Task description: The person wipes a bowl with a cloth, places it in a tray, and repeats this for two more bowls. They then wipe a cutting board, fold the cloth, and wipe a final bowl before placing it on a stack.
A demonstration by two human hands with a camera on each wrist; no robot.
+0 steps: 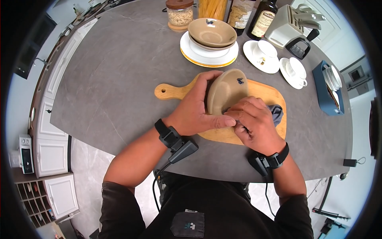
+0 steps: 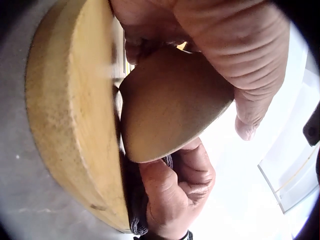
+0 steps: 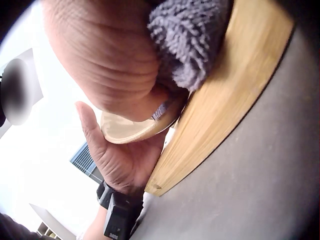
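Note:
A tan bowl [image 1: 226, 93] with a small dark motif inside is tilted on its side above the wooden cutting board [image 1: 268, 93]. My left hand [image 1: 193, 109] grips it from the left, fingers behind the bowl and thumb along its near side. My right hand [image 1: 256, 123] bunches a grey cloth [image 1: 275, 115] and presses it at the bowl's lower inside; part of the cloth trails out to the right over the board. In the left wrist view the bowl's underside [image 2: 172, 105] shows, its edge close to the board. The cloth's fluffy pile [image 3: 187, 40] fills the top of the right wrist view.
Behind the board stands a stack of plates [image 1: 209, 57] topped by more tan bowls [image 1: 213, 34]. White cups on saucers [image 1: 260, 63] sit to its right, near a blue bin [image 1: 328, 95] holding dishes. Jars, bottles [image 1: 262, 20] and a knife block [image 1: 282, 28] line the back.

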